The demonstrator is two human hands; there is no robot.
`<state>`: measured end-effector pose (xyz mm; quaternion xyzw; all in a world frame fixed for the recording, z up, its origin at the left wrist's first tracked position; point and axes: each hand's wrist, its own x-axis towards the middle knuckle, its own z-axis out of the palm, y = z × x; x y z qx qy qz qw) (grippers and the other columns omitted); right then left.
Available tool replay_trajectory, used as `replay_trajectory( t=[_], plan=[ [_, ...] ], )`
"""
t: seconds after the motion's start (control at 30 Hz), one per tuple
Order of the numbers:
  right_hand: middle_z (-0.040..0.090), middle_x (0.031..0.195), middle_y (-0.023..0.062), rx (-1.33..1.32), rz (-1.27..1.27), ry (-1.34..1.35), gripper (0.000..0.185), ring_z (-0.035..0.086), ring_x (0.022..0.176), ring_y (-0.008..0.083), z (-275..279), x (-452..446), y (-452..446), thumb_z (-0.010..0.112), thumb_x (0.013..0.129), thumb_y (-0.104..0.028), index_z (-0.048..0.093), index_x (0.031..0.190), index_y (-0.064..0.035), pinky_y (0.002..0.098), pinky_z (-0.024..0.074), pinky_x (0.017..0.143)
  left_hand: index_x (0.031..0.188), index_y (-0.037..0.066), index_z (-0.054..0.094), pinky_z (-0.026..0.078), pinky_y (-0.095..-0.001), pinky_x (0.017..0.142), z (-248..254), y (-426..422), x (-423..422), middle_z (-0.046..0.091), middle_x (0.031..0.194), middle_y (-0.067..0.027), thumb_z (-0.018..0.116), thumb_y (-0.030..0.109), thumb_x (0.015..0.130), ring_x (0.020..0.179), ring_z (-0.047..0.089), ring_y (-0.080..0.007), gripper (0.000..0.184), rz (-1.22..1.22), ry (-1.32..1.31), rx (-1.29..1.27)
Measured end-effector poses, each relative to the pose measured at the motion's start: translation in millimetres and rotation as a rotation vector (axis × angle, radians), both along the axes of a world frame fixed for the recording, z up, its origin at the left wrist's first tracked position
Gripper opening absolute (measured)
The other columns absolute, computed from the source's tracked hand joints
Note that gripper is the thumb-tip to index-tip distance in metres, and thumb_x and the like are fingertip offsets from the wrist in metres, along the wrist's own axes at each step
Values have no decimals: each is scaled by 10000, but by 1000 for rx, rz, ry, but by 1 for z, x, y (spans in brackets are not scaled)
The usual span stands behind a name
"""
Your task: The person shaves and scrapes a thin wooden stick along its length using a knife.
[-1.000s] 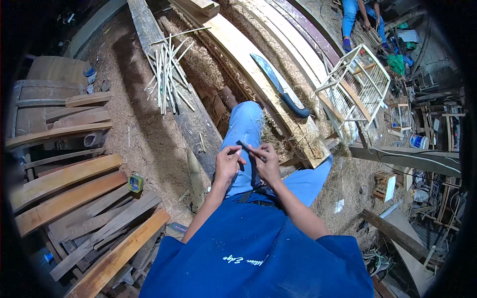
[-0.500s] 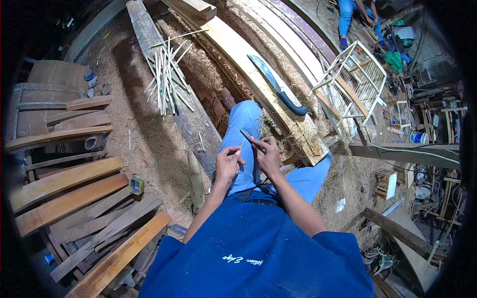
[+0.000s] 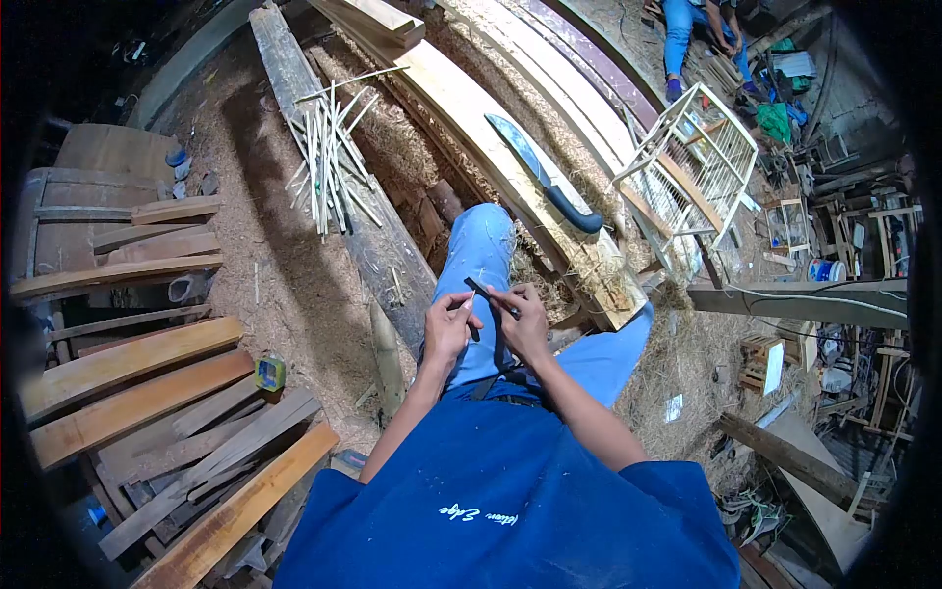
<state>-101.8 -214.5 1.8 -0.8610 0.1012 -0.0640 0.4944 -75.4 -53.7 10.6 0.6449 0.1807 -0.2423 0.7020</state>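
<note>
Both of my hands meet over the raised knee in blue jeans. In my right hand (image 3: 520,322) is a narrow, dark flat blade-like strip (image 3: 477,287), gripped so that its end sticks out up and to the left. My left hand (image 3: 448,329) is closed in a pinch on a thin pale stick (image 3: 473,295), mostly hidden by the fingers, its tip close against the dark strip. Something dark also shows below the left fingertips. A large knife (image 3: 535,167) with a black handle lies on the wooden beam (image 3: 461,103) ahead of my knee.
Thin pale sticks (image 3: 329,162) are heaped on a weathered plank (image 3: 285,59). A slatted cage (image 3: 692,177) stands to the right. Curved boards (image 3: 137,407) and a tape measure (image 3: 270,373) lie at left. Another person's legs (image 3: 679,44) show at the top right.
My hands have come closer together, and the right has shifted slightly left and down with the dark strip. Less of the thin pale stick shows between them.
</note>
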Motion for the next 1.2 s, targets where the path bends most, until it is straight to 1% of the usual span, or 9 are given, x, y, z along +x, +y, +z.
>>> replay_trajectory(
  t=[0.17,0.27,0.47,0.57,0.7,0.83,0.9,1.07,1.2],
  plan=[
    [618,989,113,-41,-59,50,247,654,859,297,3,10,2,770,864,-155,792,1105,-202,410,516,732,1198,5,629,342,-232,400,0,-3,-2,698,700,-108,606,130,1018,427,458,-49,221,-8,-4,32],
    [618,979,121,-56,-15,-10,232,653,854,298,1,2,1,764,873,-162,792,1101,-191,410,516,724,1198,-1,627,342,-230,397,5,-3,1,698,700,-106,605,132,1019,429,459,-48,224,-14,7,38],
    [615,957,129,-28,-100,28,230,644,843,295,5,12,0,770,871,-152,793,1098,-183,404,510,746,1188,-1,617,343,-230,383,-2,-2,1,702,711,-111,618,146,1015,409,457,-51,227,-7,1,9],
    [604,944,111,-32,-46,-19,239,644,836,284,-4,0,0,778,865,-149,794,1100,-190,408,511,722,1175,-3,614,344,-231,371,6,-1,2,707,723,-124,633,151,1008,398,462,-60,229,-1,16,-31],
    [605,961,100,-9,51,-48,244,651,827,278,7,-8,5,781,864,-162,795,1102,-211,396,520,704,1160,-11,610,349,-234,365,7,0,4,711,734,-145,645,143,1000,394,468,-68,224,0,58,-29],
    [605,970,102,-43,32,11,247,656,831,275,3,-5,4,780,862,-161,795,1103,-215,390,523,710,1136,-10,614,349,-238,365,3,0,3,710,729,-151,645,134,998,395,471,-69,202,-2,23,-26],
    [609,968,107,-16,-48,32,248,659,839,280,0,3,1,779,862,-162,795,1103,-221,393,524,715,1138,-11,617,348,-238,367,1,1,3,709,726,-150,646,136,998,396,470,-69,205,-1,12,-23],
    [612,955,118,-59,29,-27,232,656,836,292,9,-6,5,770,868,-161,797,1091,-217,407,520,716,1164,-16,621,349,-236,372,3,1,4,707,720,-144,647,143,999,397,464,-66,230,-8,34,11],
    [614,961,121,-37,-92,47,221,652,838,290,1,3,2,763,873,-151,798,1084,-206,407,520,719,1174,-24,616,347,-236,369,1,0,0,707,721,-144,644,155,1004,395,463,-64,249,-10,20,1]
  ],
)
